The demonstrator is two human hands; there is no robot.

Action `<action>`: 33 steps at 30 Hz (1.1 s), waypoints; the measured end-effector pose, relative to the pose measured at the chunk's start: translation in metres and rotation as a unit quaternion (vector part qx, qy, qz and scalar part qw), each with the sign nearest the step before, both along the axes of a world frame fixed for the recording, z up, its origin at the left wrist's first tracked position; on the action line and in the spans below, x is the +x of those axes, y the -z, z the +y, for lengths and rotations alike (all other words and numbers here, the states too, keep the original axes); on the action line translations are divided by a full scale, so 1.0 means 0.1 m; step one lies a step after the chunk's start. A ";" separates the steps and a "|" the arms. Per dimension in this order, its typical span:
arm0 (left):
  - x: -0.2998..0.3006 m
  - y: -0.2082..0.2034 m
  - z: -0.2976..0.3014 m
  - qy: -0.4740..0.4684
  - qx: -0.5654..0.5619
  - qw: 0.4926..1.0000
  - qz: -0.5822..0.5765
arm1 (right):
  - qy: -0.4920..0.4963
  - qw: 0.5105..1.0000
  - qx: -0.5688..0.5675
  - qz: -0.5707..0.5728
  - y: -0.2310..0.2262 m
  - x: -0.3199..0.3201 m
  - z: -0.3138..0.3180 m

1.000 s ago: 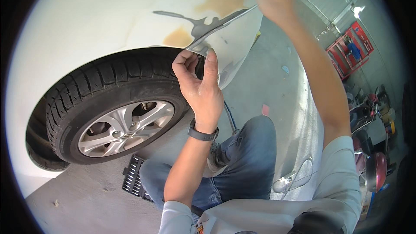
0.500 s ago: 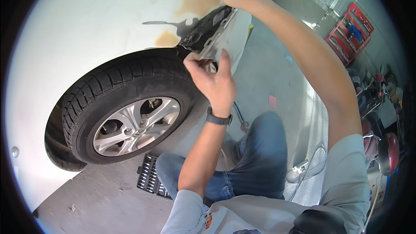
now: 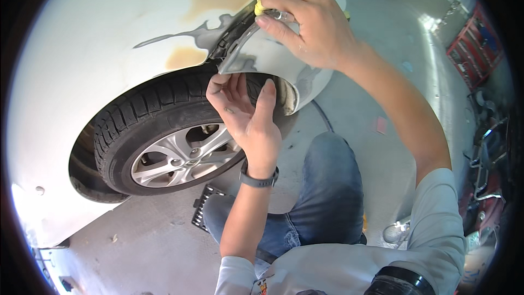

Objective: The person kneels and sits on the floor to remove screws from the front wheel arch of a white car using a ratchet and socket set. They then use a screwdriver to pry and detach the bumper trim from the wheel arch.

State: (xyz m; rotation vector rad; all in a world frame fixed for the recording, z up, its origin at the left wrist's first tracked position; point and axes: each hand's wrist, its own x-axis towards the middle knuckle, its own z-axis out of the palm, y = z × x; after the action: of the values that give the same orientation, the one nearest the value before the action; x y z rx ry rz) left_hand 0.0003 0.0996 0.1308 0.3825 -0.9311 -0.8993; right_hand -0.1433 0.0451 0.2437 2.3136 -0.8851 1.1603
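Note:
A white front bumper [image 3: 319, 49] with grey patches stands slightly apart from the white fender [image 3: 125, 16], leaving a dark gap between them. My left hand [image 3: 245, 117], palm up, hooks its curled fingertips onto the bumper's lower corner at the wheel arch; the thumb stays apart. Higher along the gap, my right hand [image 3: 316, 27] pinches a small tool with a clear handle [image 3: 281, 16] and a yellow end [image 3: 259, 6]. Its tip, if any, is hidden. Tan and grey filler patches mark the fender near the seam.
The tyre [image 3: 158, 101] and its silver alloy wheel [image 3: 191, 161] sit just left of my left hand. A black socket set [image 3: 203, 207] lies beside my knee. Farther right are a pink sheet [image 3: 381, 125] on the floor and a red rack [image 3: 476, 49].
My right hand has come down to the seam and now shows a yellow-ended tool. My left hand has shifted slightly left, under the bumper corner. The bumper sits closer to the fender.

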 end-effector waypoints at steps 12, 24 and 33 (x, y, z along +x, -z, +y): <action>0.20 -0.01 0.13 -0.106 0.003 0.985 -0.136 | -0.081 0.992 0.053 -0.080 0.12 -0.24 0.17; 0.79 -0.40 -0.32 -0.573 -0.192 0.593 -0.532 | -0.122 0.987 0.054 -0.088 0.14 -0.34 0.17; 0.86 -0.67 -0.33 -0.508 -0.219 0.623 -0.553 | -0.093 0.989 0.052 -0.100 0.19 -0.26 0.14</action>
State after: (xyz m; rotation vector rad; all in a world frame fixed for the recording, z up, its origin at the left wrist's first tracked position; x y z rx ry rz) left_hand 0.0866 0.0661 0.1973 0.9406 -1.6983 0.7981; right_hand -0.1696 0.0589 0.2251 2.4371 -0.8307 1.4792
